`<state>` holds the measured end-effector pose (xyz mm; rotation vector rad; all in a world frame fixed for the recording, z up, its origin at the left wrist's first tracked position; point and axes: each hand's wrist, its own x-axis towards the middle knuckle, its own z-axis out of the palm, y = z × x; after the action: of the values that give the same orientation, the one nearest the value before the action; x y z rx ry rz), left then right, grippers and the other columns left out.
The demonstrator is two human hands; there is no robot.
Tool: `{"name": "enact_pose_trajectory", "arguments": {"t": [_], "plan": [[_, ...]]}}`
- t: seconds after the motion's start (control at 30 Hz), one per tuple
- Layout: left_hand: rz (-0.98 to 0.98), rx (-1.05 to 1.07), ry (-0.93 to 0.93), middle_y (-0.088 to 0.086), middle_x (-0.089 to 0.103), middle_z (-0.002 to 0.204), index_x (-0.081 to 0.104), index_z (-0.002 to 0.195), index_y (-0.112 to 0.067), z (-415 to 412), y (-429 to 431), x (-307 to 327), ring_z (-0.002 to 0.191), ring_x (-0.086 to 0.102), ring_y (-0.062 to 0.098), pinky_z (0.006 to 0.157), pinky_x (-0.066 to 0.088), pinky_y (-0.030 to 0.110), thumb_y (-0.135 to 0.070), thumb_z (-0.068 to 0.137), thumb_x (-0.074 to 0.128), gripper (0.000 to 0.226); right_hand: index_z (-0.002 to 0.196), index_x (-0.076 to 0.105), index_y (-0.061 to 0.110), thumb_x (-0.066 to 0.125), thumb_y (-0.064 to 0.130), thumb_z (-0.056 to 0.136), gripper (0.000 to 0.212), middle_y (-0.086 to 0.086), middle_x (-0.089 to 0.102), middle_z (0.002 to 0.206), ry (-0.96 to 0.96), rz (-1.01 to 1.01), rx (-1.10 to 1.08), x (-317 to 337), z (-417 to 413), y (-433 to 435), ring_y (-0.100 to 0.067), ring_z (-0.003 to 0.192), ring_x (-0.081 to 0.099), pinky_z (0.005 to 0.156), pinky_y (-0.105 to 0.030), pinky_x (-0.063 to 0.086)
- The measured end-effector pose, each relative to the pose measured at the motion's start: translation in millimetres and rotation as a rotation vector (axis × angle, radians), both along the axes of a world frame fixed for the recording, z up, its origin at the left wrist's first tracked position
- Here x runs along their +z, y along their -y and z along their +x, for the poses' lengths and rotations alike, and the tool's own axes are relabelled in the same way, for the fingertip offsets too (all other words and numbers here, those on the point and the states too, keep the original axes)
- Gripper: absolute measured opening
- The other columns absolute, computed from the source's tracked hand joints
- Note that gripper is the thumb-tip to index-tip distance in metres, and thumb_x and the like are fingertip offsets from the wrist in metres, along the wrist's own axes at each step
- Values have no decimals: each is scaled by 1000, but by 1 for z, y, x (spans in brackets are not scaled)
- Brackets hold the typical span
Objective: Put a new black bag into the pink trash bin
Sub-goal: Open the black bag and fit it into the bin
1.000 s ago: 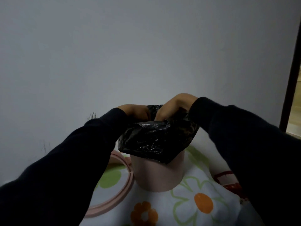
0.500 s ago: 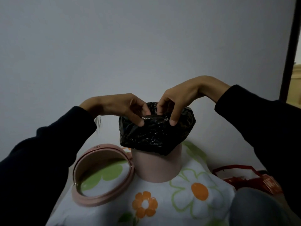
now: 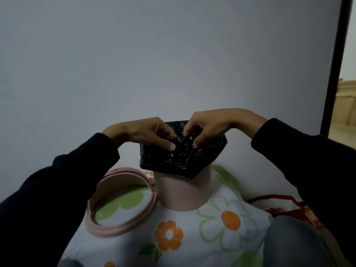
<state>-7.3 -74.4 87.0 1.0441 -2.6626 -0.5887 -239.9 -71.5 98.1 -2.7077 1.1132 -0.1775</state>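
- Liner: black bag (image 3: 183, 157) sat draped over the mouth of the pink trash bin (image 3: 183, 191). Its crinkled film was folded down outside the upper wall, apparently as a cuff to stop the liner slipping inward. How far it reached inside could not be seen.
- Hands: left hand (image 3: 146, 133) and right hand (image 3: 210, 126) met at the near rim. Each pinched a fold of film between the thumb outside and curled fingers, probably gathering slack to tighten the cuff.
- Bin: it stood upright on a floral cloth (image 3: 212, 253), which left both hands free for the bag.
- Ring: a pink ring (image 3: 115, 231) lay flat just beside the bin, on the left hand's side. It was likely a retaining collar, set aside until the liner was seated.
- Count: one bag, one bin, one ring, two hands, and one red object (image 3: 312, 218) partly in view.
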Motion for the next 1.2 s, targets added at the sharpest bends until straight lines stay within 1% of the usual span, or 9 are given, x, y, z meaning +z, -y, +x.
{"name": "enact_pose_trajectory", "arguments": {"t": [0.2, 0.37, 0.5, 0.63, 0.77, 0.87, 1.0, 1.1, 1.2], "plan": [[-209, 50, -115, 0, 76, 81, 75, 89, -15, -3, -7, 10, 78, 73, 14, 71, 56, 25, -17, 76, 83, 16, 89, 74, 17, 86, 28, 74, 23, -7, 72, 81, 217, -83, 10, 3, 11, -10, -7, 69, 64, 67, -26, 50], [-207, 26, -115, 4, 78, 88, 77, 92, -11, 2, -9, 8, 89, 73, 24, 86, 58, 40, -18, 83, 76, 11, 86, 77, 17, 82, 28, 79, 14, 6, 72, 72, 253, -132, -21, -2, 10, -11, -3, 66, 64, 65, -21, 48], [-193, 80, -65, -1, 77, 89, 78, 92, -14, -2, -10, 2, 90, 71, 14, 93, 54, 41, -17, 90, 67, 12, 92, 80, 19, 74, 33, 86, 16, 7, 77, 83, 243, -152, -32, -9, 7, -12, -9, 81, 71, 78, -28, 54], [-315, 130, -35, -11, 75, 95, 76, 97, -28, -5, -14, -2, 94, 68, 6, 91, 54, 39, -29, 88, 66, 13, 93, 78, 27, 74, 44, 84, 20, 13, 76, 87, 239, -156, -60, -10, 5, -14, -3, 85, 70, 83, -29, 56], [-377, 111, -12, -8, 74, 91, 73, 95, -26, -3, -20, -1, 89, 70, 9, 85, 56, 39, -29, 82, 75, 14, 89, 75, 23, 81, 35, 78, 18, 4, 74, 81, 222, -170, -47, -5, 7, -17, -10, 77, 69, 72, -28, 53], [-442, 94, 34, -7, 74, 92, 73, 99, -23, -3, -20, -5, 89, 68, 10, 83, 54, 37, -27, 86, 70, 14, 87, 76, 20, 81, 32, 80, 15, 8, 70, 72, 224, -195, -54, -8, 8, -13, -1, 64, 60, 63, -17, 45], [-434, 79, 72, -17, 64, 81, 65, 91, -29, -3, -20, -12, 77, 58, -4, 71, 41, 24, -24, 95, 59, 9, 92, 78, 16, 73, 28, 89, 14, 14, 74, 78, 260, -119, -43, -14, 5, -10, 5, 70, 63, 70, -12, 46], [-431, 122, 138, -18, 58, 75, 65, 92, -28, -10, -21, -13, 73, 53, -4, 67, 37, 21, -22, 96, 54, 13, 83, 71, 28, 61, 25, 98, 18, 26, 63, 63, 164, -58, -74, -15, 9, -13, 9, 60, 54, 62, -7, 40], [-460, 171, 176, -12, 64, 79, 69, 95, -23, -14, -24, -10, 77, 58, 5, 68, 41, 21, -30, 95, 54, 17, 69, 62, 32, 54, 29, 101, 33, 24, 55, 56, 119, -26, -162, -12, 14, -18, 7, 53, 49, 57, -7, 37]]}}
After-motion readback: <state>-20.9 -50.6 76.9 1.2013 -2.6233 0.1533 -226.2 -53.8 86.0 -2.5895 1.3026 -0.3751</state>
